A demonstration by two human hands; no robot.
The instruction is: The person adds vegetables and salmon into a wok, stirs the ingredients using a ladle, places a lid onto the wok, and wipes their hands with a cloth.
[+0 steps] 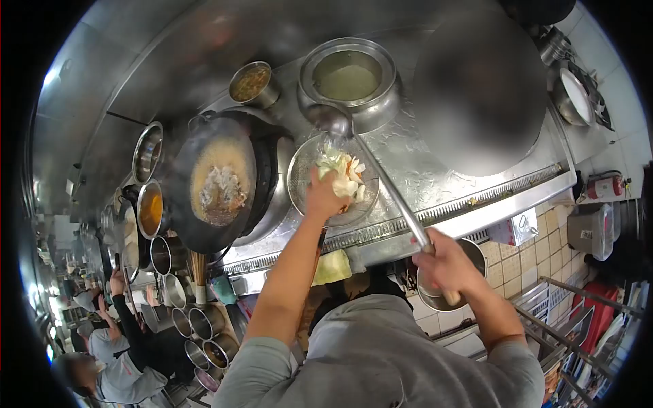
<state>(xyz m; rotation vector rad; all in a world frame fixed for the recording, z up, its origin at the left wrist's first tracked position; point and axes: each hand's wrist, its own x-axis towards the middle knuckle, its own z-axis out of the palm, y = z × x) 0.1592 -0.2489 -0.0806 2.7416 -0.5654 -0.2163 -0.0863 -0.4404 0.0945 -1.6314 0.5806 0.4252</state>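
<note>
My right hand [447, 267] is wrapped round the wooden-ended handle of a long metal ladle [391, 180]. The bowl of the ladle is tipped above a round mesh strainer [294, 183], and clear liquid seems to fall from it. Chopped vegetables [348, 178], pale with bits of orange, lie in the strainer. Among them rests my left hand [328, 195], thumb and fingers apart, with the fingertips partly hidden by the pieces. Behind the strainer stands a metal pot [309, 92] of cloudy liquid.
To the left, a steaming wok [182, 197] holds pale food in bubbling liquid. A small pot [274, 94] of chopped food stands at the back. Metal bowls [151, 211] line the left side. A yellow cloth [332, 267] hangs at the counter edge. Other people [129, 367] are at lower left.
</note>
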